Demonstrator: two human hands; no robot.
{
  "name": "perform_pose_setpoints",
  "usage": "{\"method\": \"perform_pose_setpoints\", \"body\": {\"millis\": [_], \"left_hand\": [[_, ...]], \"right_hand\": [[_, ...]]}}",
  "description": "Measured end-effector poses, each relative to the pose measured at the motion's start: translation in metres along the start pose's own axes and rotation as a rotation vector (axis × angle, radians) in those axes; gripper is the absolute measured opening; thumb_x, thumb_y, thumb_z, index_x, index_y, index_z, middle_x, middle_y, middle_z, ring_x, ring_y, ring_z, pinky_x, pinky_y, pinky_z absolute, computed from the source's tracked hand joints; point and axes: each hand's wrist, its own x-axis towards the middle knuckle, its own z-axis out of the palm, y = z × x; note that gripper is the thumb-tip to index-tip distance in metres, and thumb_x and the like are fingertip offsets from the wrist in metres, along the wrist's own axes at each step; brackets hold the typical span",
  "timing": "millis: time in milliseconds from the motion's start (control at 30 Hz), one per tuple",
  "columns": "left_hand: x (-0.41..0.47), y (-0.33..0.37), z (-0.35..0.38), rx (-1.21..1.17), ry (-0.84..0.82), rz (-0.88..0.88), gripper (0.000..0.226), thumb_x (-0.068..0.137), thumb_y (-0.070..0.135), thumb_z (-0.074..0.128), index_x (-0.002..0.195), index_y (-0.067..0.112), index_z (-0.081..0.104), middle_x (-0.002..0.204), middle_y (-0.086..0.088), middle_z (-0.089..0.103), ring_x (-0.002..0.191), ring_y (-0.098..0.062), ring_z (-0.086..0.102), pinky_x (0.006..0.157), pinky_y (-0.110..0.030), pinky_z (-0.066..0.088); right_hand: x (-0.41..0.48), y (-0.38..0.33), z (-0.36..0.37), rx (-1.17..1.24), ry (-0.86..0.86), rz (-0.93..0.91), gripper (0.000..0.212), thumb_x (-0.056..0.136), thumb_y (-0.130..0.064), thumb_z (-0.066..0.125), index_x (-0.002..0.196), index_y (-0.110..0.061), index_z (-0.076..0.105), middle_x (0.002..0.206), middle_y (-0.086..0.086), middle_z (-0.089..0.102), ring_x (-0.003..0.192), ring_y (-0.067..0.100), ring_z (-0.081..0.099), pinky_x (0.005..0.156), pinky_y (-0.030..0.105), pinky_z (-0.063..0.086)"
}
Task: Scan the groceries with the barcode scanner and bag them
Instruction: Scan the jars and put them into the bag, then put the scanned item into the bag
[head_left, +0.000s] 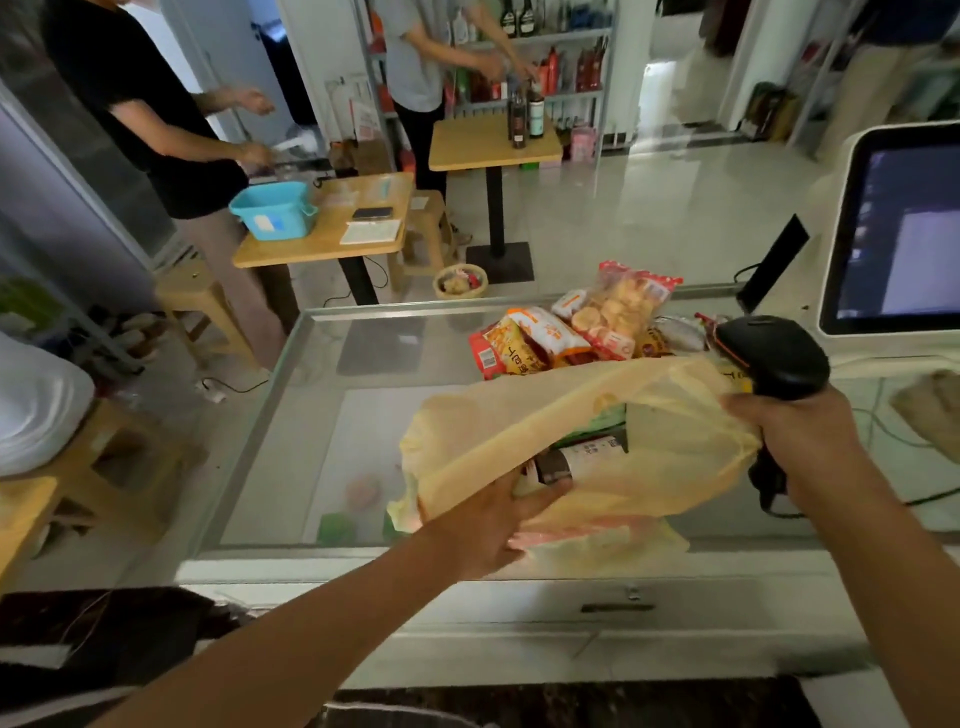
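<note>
Left hand (493, 522) sits at the mouth of a yellow plastic bag (519, 431), thumb curled under a dark-and-white labelled pack (579, 460). The pack lies just inside the opening. The fingers are covered by the bag's upper film.

Right hand (802, 434) is closed round the handle of a black barcode scanner (774, 353). It also holds the bag's upper edge against that handle, so the mouth is lifted open. The scanner head points up and to the left, above the bag. Its cable (769, 499) hangs below the wrist.

The bag rests on a glass-topped worktop (322, 415), near its front edge, with further goods showing through the film. A pile of snack packets (587, 325) lies on the glass behind the bag, toward the far edge, and touches the bag's rear side. A white-framed screen (898, 228) stands on the right of the worktop, beside the scanner.
</note>
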Motion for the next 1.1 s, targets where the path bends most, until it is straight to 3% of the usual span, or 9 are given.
{"method": "perform_pose_setpoints", "body": {"millis": [233, 400, 533, 600, 700, 767, 833, 1000, 1100], "left_hand": [[0.035, 0.011, -0.018, 0.262, 0.098, 0.159, 0.103, 0.087, 0.06, 0.06, 0.157, 0.033, -0.01, 0.164, -0.021, 0.006, 0.15, -0.045, -0.011, 0.12, -0.059, 0.012], [0.037, 0.013, -0.02, 0.129, 0.139, 0.35, 0.084, 0.096, 0.048, 0.054, 0.158, 0.038, -0.001, 0.167, -0.004, -0.009, 0.153, -0.032, -0.009, 0.12, -0.059, 0.0], [0.044, 0.013, -0.041, 0.078, 0.04, 0.416, 0.064, 0.1, 0.05, 0.045, 0.157, 0.038, 0.016, 0.167, 0.002, 0.002, 0.153, -0.026, -0.008, 0.119, -0.055, -0.012], [0.04, 0.003, -0.062, -0.24, 0.023, 0.422, 0.05, 0.102, 0.045, 0.048, 0.15, 0.032, 0.041, 0.163, 0.004, 0.024, 0.153, -0.019, 0.009, 0.124, -0.046, -0.001], [0.027, -0.011, -0.109, -0.968, 0.27, 0.12, 0.029, 0.101, 0.033, 0.053, 0.124, 0.022, 0.067, 0.132, 0.004, 0.063, 0.126, 0.0, 0.05, 0.11, -0.026, 0.036], [0.031, -0.026, -0.143, -1.429, 0.324, -0.16, 0.035, 0.104, 0.041, 0.04, 0.123, 0.026, 0.065, 0.124, 0.013, 0.065, 0.116, 0.004, 0.055, 0.101, -0.022, 0.04], [0.045, -0.044, -0.163, -1.778, 0.215, -0.381, 0.058, 0.102, 0.058, 0.026, 0.142, 0.023, 0.051, 0.143, 0.007, 0.052, 0.135, -0.01, 0.045, 0.111, -0.032, 0.033], [0.072, -0.034, -0.177, -1.534, 0.201, -0.587, 0.055, 0.103, 0.053, 0.035, 0.142, 0.018, 0.051, 0.144, -0.004, 0.053, 0.126, -0.02, 0.054, 0.104, -0.034, 0.042], [0.086, -0.014, -0.189, -1.519, 0.282, -0.527, 0.041, 0.105, 0.036, 0.041, 0.126, 0.007, 0.062, 0.123, -0.01, 0.068, 0.098, -0.02, 0.069, 0.08, -0.023, 0.056]], "right_hand": [[-0.004, 0.004, -0.009, -0.002, 0.032, -0.005, 0.051, 0.076, -0.008, 0.076, 0.125, -0.014, 0.061, 0.109, 0.012, 0.064, 0.101, 0.031, 0.061, 0.093, 0.047, 0.049], [-0.006, 0.001, -0.009, -0.003, 0.04, -0.012, 0.052, 0.077, -0.006, 0.075, 0.126, -0.012, 0.059, 0.107, 0.011, 0.063, 0.098, 0.029, 0.059, 0.087, 0.04, 0.047], [-0.01, -0.003, -0.01, -0.031, 0.049, -0.082, 0.046, 0.079, -0.004, 0.073, 0.123, -0.011, 0.059, 0.103, 0.008, 0.06, 0.094, 0.025, 0.055, 0.082, 0.036, 0.043], [-0.009, -0.004, -0.014, -0.027, 0.066, -0.114, 0.04, 0.08, -0.008, 0.074, 0.117, -0.015, 0.06, 0.1, 0.007, 0.061, 0.09, 0.025, 0.057, 0.079, 0.036, 0.043], [-0.002, -0.007, -0.026, -0.028, 0.06, -0.115, 0.029, 0.08, -0.013, 0.075, 0.106, -0.013, 0.062, 0.083, 0.007, 0.063, 0.071, 0.022, 0.058, 0.066, 0.031, 0.045], [0.004, -0.01, -0.032, -0.033, 0.038, -0.1, 0.022, 0.081, -0.012, 0.074, 0.099, -0.009, 0.063, 0.07, 0.008, 0.058, 0.058, 0.019, 0.051, 0.055, 0.028, 0.041], [0.011, -0.013, -0.031, -0.05, 0.007, -0.101, 0.017, 0.081, -0.01, 0.074, 0.093, -0.01, 0.062, 0.065, 0.008, 0.057, 0.054, 0.018, 0.049, 0.051, 0.027, 0.04], [0.032, -0.014, -0.027, -0.058, -0.081, -0.079, 0.018, 0.08, -0.002, 0.072, 0.094, -0.01, 0.063, 0.066, 0.009, 0.058, 0.055, 0.018, 0.05, 0.051, 0.027, 0.041], [0.049, -0.013, -0.029, -0.028, -0.14, -0.076, 0.025, 0.079, -0.01, 0.077, 0.101, -0.012, 0.064, 0.073, 0.009, 0.063, 0.061, 0.02, 0.055, 0.054, 0.029, 0.046]]}}
